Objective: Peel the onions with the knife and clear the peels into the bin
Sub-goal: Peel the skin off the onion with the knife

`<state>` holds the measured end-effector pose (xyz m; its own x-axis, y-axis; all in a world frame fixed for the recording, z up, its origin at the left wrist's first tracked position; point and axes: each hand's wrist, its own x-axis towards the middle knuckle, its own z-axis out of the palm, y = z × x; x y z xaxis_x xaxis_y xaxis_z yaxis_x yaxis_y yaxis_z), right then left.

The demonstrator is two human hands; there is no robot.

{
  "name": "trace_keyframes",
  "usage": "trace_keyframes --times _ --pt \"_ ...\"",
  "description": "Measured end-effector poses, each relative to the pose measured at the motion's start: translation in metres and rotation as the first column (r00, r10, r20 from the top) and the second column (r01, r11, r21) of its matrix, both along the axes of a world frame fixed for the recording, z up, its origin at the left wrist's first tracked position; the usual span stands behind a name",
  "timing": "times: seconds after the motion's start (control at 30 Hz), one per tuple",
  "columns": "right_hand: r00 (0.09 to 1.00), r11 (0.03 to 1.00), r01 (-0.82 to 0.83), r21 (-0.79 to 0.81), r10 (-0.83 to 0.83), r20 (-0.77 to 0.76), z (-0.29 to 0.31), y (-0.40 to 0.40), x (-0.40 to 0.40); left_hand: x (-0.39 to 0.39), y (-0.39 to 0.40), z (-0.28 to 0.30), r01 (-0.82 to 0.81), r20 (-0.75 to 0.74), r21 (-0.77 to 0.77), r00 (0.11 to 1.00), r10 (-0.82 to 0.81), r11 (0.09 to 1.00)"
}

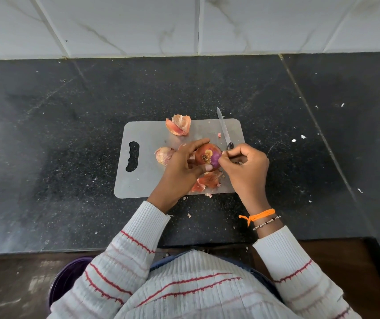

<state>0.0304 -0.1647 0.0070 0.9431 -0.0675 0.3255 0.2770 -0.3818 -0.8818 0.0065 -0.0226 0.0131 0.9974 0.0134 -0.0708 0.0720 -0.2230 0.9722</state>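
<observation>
My left hand (182, 166) grips a red onion (207, 156) above the grey cutting board (143, 180); part of its skin is off and purple flesh shows on the right side. My right hand (245, 168) holds the knife (223, 128) by its handle, the blade pointing away toward the wall, while its thumb and fingertips pinch at the onion's skin. A second onion (165, 155) lies on the board left of my left hand. Loose peels (179, 125) lie at the board's far edge, and more peels (207, 181) lie under my hands.
The board sits on a dark speckled stone counter (69, 134) backed by a white tiled wall (138, 24). Small scraps dot the counter. A purple bin (64, 282) stands on the floor below the counter's front edge, left of my body.
</observation>
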Motion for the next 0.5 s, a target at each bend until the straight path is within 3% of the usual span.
trace_keyframes --times 0.3,0.5 --pt "0.97 0.969 -0.071 0.238 0.123 -0.211 0.0055 -0.0063 -0.0039 -0.0008 -0.0022 0.0012 -0.047 -0.054 -0.12 0.998 0.041 0.992" --pt "0.991 0.995 -0.054 0.085 0.064 -0.116 0.0072 -0.0012 -0.0052 -0.0023 -0.0048 0.0034 -0.068 -0.032 -0.109 0.997 0.065 0.992"
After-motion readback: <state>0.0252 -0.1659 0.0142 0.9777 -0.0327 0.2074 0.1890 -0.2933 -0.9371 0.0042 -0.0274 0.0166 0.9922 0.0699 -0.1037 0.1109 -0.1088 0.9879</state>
